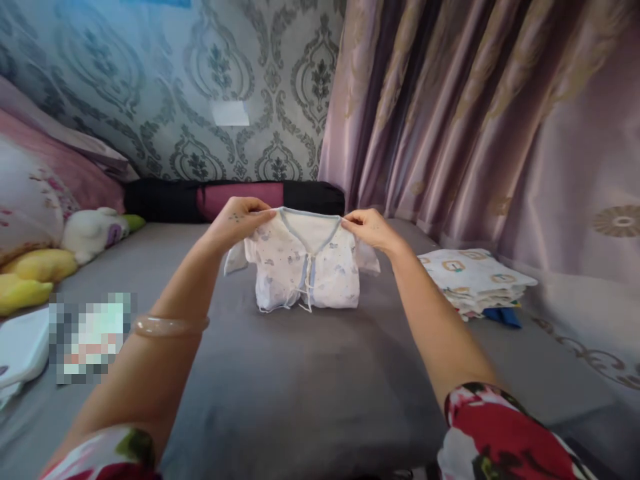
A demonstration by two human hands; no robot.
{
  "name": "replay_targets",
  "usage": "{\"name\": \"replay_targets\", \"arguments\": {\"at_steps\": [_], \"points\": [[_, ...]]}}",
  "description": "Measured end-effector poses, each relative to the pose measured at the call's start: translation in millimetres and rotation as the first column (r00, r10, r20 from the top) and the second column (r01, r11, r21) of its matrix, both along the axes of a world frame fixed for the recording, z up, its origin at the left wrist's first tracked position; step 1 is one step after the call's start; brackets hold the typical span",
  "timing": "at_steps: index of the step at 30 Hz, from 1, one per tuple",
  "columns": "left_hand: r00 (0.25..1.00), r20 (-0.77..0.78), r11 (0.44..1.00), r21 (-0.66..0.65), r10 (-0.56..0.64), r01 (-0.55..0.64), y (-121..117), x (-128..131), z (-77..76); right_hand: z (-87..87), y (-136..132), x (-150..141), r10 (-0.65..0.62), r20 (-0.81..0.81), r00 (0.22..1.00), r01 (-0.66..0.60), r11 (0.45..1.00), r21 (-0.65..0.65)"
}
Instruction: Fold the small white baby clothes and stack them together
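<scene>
Shirt, small and white with a faint print and a grey-blue edge around the neck, stands in the middle of the head view, held up at the bed with its grey sheet. The left hand has its grip pressed together, pinching the cloth of one shoulder between thumb and fingers, just beside the neck opening. The right hand pinches the other shoulder in the same manner, so the neck edge is stretched between both hands. White strings are tied at the front and hang down to the lower edge; whether this edge touches the bed, I cannot tell surely. On the left forearm there is a pale bangle. To the right, beyond the right forearm, lies a stack of folded cloths, near the shiny curtain. Behind the shirt, a black and dark pink bolster lies along the patterned wall. At the left side are a white plush toy and a flowered pillow.
</scene>
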State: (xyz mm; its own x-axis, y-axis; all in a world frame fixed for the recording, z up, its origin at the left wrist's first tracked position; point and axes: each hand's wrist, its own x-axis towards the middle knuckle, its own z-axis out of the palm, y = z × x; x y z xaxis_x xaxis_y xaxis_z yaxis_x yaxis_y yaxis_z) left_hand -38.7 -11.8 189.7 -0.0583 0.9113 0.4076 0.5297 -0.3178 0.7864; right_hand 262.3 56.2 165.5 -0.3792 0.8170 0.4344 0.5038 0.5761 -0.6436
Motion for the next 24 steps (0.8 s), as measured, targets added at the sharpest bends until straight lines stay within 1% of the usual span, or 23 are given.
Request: {"name": "replay_targets", "arguments": {"at_steps": [1, 2, 3, 4, 5, 7, 8, 9, 11, 12, 15, 16, 19, 22, 24], "points": [[0.999, -0.020, 0.995, 0.085, 0.044, -0.042, -1.3, -1.3, 9.2, 11.2, 0.9, -2.1, -0.014, 0.009, 1.000, 0.013, 0.999, 0.050], [0.994, -0.031, 0.979, 0.181, 0.103, -0.096, -2.7, -2.0, 17.6, 22.0, 0.5, -4.9, -0.030, 0.004, 1.000, 0.029, 0.995, 0.098], [0.986, -0.040, 0.952, 0.271, 0.160, -0.144, -4.0, -2.4, 24.8, 31.9, -0.9, -8.3, -0.046, -0.008, 0.999, 0.047, 0.988, 0.144], [0.979, -0.063, 0.928, 0.336, 0.195, -0.163, -4.8, -2.6, 30.4, 40.5, -3.1, -12.2, -0.061, -0.015, 0.998, 0.063, 0.981, 0.182], [0.974, -0.109, 0.919, 0.367, 0.198, -0.145, -5.0, -2.8, 34.3, 47.5, -5.6, -16.2, -0.071, -0.004, 0.997, 0.070, 0.976, 0.206], [0.961, -0.229, 0.932, 0.357, 0.155, -0.066, -3.5, -3.6, 38.0, 56.8, -10.0, -24.1, -0.080, 0.061, 0.995, 0.065, 0.974, 0.217], [0.953, -0.256, 0.932, 0.357, 0.160, -0.061, -1.8, -4.1, 38.4, 59.5, -11.3, -27.6, -0.089, 0.083, 0.993, 0.068, 0.973, 0.222], [0.948, -0.246, 0.919, 0.381, 0.201, -0.096, 0.1, -4.5, 38.4, 61.4, -11.7, -30.7, -0.107, 0.075, 0.991, 0.086, 0.966, 0.242], [0.934, -0.159, 0.865, 0.451, 0.319, -0.219, 4.2, -4.3, 38.2, 63.4, -10.3, -35.8, -0.162, 0.001, 0.987, 0.154, 0.938, 0.310], [0.930, -0.139, 0.856, 0.457, 0.339, -0.244, 6.2, -3.6, 38.2, 63.8, -8.7, -38.0, -0.178, -0.018, 0.984, 0.173, 0.925, 0.339], [0.945, -0.188, 0.906, 0.384, 0.268, -0.180, 11.6, -0.5, 37.5, 63.7, -3.1, -42.8, -0.163, 0.054, 0.985, 0.134, 0.927, 0.351], [0.948, -0.179, 0.910, 0.372, 0.263, -0.182, 13.5, 0.1, 36.7, 63.1, -1.3, -43.8, -0.163, 0.059, 0.985, 0.132, 0.927, 0.352], [0.956, -0.075, 0.909, 0.341, 0.282, -0.241, 20.2, -1.2, 32.3, 59.8, 3.4, -44.5, -0.195, 0.019, 0.981, 0.176, 0.919, 0.353], [0.974, 0.017, 0.942, 0.252, 0.227, -0.224, 27.2, -4.9, 26.7, 56.1, 7.6, -43.1, -0.186, 0.043, 0.982, 0.164, 0.937, 0.308], [0.975, 0.089, 0.949, 0.227, 0.205, -0.220, 30.5, -6.4, 24.1, 55.1, 9.5, -42.0, -0.186, 0.018, 0.982, 0.172, 0.941, 0.291]]}}
